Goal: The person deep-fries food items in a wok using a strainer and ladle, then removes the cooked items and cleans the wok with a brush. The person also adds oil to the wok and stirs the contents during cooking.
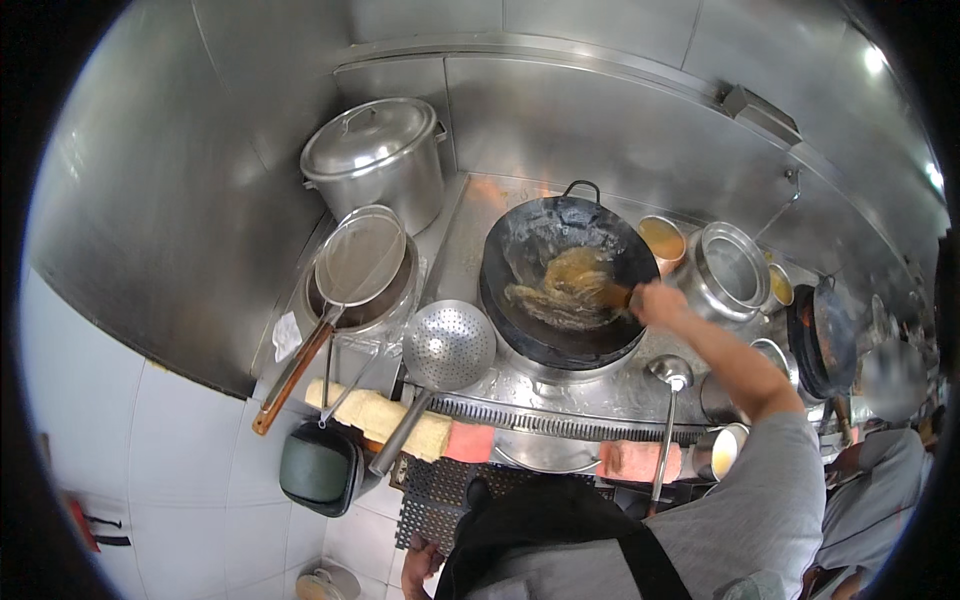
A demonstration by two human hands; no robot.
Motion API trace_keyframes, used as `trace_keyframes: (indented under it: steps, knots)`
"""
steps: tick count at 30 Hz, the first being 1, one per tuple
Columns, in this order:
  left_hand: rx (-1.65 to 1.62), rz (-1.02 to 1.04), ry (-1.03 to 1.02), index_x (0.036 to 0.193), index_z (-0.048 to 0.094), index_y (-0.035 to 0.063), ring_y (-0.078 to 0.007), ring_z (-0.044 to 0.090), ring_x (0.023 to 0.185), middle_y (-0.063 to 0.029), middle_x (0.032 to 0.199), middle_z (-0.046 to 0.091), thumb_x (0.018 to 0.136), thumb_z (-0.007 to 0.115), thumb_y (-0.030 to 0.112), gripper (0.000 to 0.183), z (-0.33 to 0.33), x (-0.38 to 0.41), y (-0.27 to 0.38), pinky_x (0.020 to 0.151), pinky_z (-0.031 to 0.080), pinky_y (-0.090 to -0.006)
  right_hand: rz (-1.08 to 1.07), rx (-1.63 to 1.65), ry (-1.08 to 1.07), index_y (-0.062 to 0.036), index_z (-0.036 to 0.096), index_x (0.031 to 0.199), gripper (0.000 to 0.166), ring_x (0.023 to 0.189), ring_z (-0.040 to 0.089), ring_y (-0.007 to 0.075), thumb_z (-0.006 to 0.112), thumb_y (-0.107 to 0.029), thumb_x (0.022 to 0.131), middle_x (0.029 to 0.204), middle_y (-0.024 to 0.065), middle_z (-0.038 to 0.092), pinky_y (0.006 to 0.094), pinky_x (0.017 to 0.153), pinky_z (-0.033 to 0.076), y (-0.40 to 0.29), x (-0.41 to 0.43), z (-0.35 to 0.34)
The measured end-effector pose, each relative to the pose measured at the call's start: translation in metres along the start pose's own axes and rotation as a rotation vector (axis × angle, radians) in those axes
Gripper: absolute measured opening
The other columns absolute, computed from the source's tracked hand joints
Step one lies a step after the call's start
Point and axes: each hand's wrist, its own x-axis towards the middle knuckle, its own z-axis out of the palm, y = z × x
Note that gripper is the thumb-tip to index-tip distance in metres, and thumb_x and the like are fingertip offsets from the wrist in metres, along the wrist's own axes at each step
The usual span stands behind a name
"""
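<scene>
A large black wok (525,232) sits on the stove burner, its loop handle standing up at the far side. My right hand (661,306) is closed around the brown handle of what looks like a bamboo wok brush (616,295). The brush's end is down in the wok, blurred among murky, brownish liquid (574,274). My left hand (424,559) hangs low by my apron, away from the stove. Its fingers look curled, and I cannot make out whether anything is in them.
Left of the wok lie a perforated strainer (450,345) and a fine-mesh skimmer (361,259) across a pot. A lidded stockpot (375,154) stands behind. At right are a ladle (670,371), a metal pot (727,270) and another wok (832,337). A co-worker's sleeve (874,495) shows.
</scene>
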Motion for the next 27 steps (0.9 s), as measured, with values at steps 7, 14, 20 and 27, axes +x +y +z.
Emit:
trace_keyframes:
  steps: [7, 14, 20, 27]
  knots:
    - [-0.188, -0.094, -0.236, 0.079, 0.044, 0.0149, -0.0107, 0.034, 0.03, -0.0003, 0.047, 0.041, 0.092, 0.058, 0.021, 0.02, -0.034, 0.044, -0.037, 0.028, 0.023, -0.027, 0.23, 0.455, 0.32, -0.0153, 0.063, 0.116, 0.038, 0.095, 0.064, 0.0382, 0.062, -0.034, 0.083, 0.105, 0.0234, 0.063, 0.048, 0.082, 0.052, -0.054, 0.064, 0.054]
    - [-0.046, -0.168, -0.152, 0.083, 0.044, 0.014, -0.0101, 0.035, 0.032, 0.0005, 0.048, 0.042, 0.092, 0.058, 0.021, 0.019, -0.045, 0.044, -0.01, 0.028, 0.023, -0.0273, 0.047, 0.03, 0.277, -0.0097, 0.062, 0.106, 0.03, 0.087, 0.067, 0.0348, 0.059, -0.03, 0.085, 0.1, 0.0173, 0.065, 0.045, 0.072, 0.056, 0.027, 0.036, 0.006]
    - [-0.11, -0.271, -0.06, 0.077, 0.045, 0.0125, -0.0099, 0.034, 0.032, 0.001, 0.049, 0.043, 0.091, 0.06, 0.022, 0.023, -0.023, 0.045, -0.026, 0.029, 0.024, -0.0275, 0.105, 0.373, 0.15, -0.0128, 0.059, 0.116, 0.038, 0.098, 0.063, 0.0409, 0.058, -0.037, 0.086, 0.114, 0.0231, 0.057, 0.0484, 0.084, 0.052, -0.042, 0.045, 0.05]
    - [0.12, -0.252, -0.274, 0.07, 0.048, 0.0116, -0.0093, 0.033, 0.032, 0.0022, 0.049, 0.042, 0.09, 0.062, 0.023, 0.027, 0.005, 0.015, 0.034, 0.031, 0.024, -0.027, 0.068, 0.184, 0.221, -0.0153, 0.06, 0.118, 0.039, 0.089, 0.066, 0.0364, 0.06, -0.036, 0.084, 0.105, 0.0217, 0.06, 0.0469, 0.075, 0.055, 0.024, 0.093, 0.023]
